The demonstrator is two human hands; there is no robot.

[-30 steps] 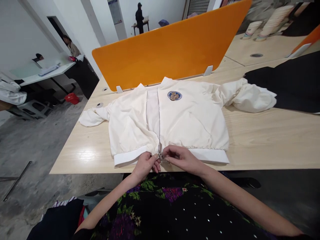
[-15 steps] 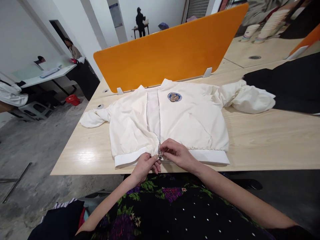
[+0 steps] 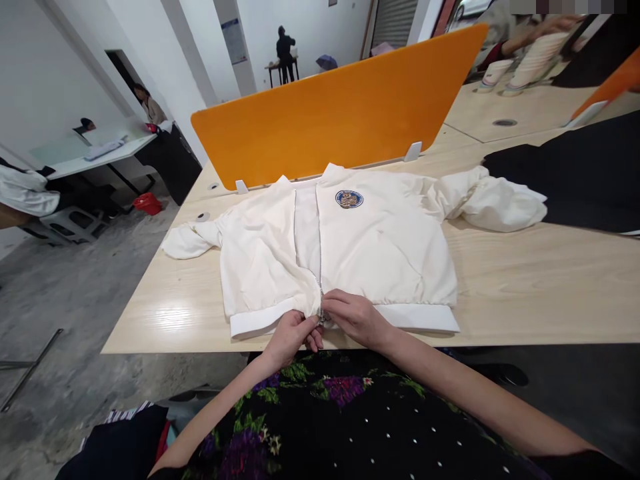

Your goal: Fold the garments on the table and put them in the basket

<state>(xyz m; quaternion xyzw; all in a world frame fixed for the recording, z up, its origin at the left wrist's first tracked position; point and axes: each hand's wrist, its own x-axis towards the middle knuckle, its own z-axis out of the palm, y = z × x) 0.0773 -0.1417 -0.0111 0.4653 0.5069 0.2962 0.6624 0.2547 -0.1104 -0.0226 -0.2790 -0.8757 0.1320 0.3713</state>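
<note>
Both hands pinched at the jacket zipper base, near desk edge.

My left hand grips the hem of the white jacket just left of the zipper; my right hand pinches the zipper's lower end, fingers touching the left hand. The jacket lies flat, front up, on the desk, with the orange divider beyond its collar.

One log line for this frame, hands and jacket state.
left hand: pinching hem at zipper base | right hand: on zipper pull | white zip-front jacket: flat on light wooden table, zipper open
</note>
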